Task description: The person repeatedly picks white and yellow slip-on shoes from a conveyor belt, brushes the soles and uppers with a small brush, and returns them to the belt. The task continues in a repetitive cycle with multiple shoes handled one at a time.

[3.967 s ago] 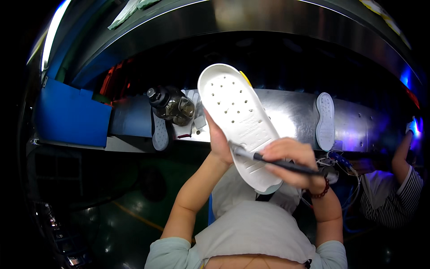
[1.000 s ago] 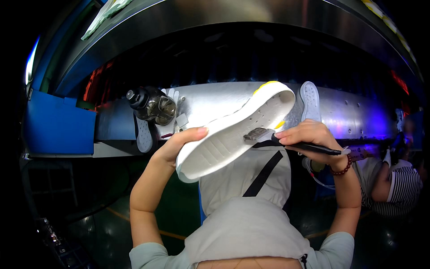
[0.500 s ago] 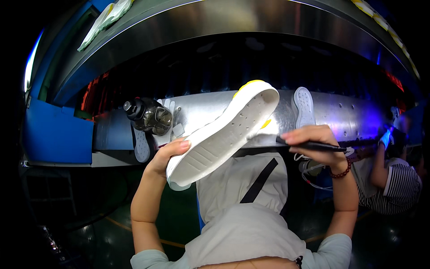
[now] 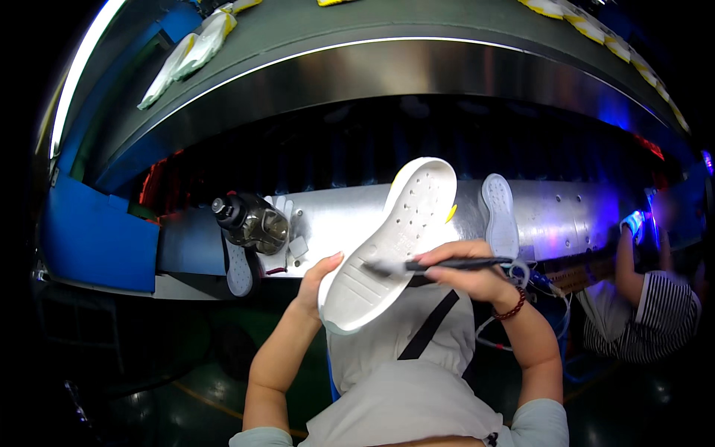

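A white shoe sole [image 4: 398, 235] with yellow at its edge is tilted in front of me, its hollow inner side up. My left hand [image 4: 316, 287] grips it by the left side near the heel. Between the fingers of my right hand [image 4: 469, 272] is a black-handled brush [image 4: 454, 264]. The pale, blurred brush head lies over the ribbed heel part inside the sole and seems to touch it. Most of my left fingers are hidden under the sole.
On the metal ledge [image 4: 342, 205] stand a dark see-through bottle [image 4: 257, 223] and a white insole-shaped piece [image 4: 500, 216]. A similar piece [image 4: 240, 270] lies left. Beyond runs a conveyor [image 4: 387, 22] carrying soles [image 4: 197, 52]. A co-worker in a striped sleeve [image 4: 659, 313] is at right.
My right hand has moved left and brought the brush from beside the sole to inside its heel part. The sole has turned more upright and shifted slightly right.
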### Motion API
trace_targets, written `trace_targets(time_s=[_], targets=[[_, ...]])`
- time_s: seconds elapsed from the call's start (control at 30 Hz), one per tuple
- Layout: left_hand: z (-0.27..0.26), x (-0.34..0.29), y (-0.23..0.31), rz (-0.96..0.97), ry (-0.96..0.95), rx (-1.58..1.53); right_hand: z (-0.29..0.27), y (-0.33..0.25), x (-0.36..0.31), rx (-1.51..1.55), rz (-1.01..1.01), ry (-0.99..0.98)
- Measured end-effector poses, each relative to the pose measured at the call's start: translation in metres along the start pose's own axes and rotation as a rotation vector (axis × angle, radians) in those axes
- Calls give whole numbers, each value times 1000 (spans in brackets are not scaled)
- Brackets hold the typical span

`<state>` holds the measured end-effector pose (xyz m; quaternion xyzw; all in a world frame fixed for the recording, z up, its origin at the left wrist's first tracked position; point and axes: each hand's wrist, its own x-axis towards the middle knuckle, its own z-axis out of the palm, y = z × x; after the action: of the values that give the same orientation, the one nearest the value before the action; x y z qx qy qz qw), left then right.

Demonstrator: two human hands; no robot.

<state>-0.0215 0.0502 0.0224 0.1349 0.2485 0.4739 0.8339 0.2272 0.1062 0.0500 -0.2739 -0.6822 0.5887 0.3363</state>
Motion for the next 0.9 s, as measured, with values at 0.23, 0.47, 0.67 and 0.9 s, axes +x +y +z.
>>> trace_targets(time_s=[0.23, 0.47, 0.67, 0.9], targets=[[-14, 8, -15, -5, -70, -114, 2, 42, 18, -56, -66, 729], [21, -2, 47, 291, -172, -20, 4, 23, -35, 665, -142, 323], [52, -8, 121, 747, -286, 240, -5, 53, -47, 861, -61, 514], [109, 12, 88, 653, -366, 143, -5, 71, -46, 940, -58, 545]])
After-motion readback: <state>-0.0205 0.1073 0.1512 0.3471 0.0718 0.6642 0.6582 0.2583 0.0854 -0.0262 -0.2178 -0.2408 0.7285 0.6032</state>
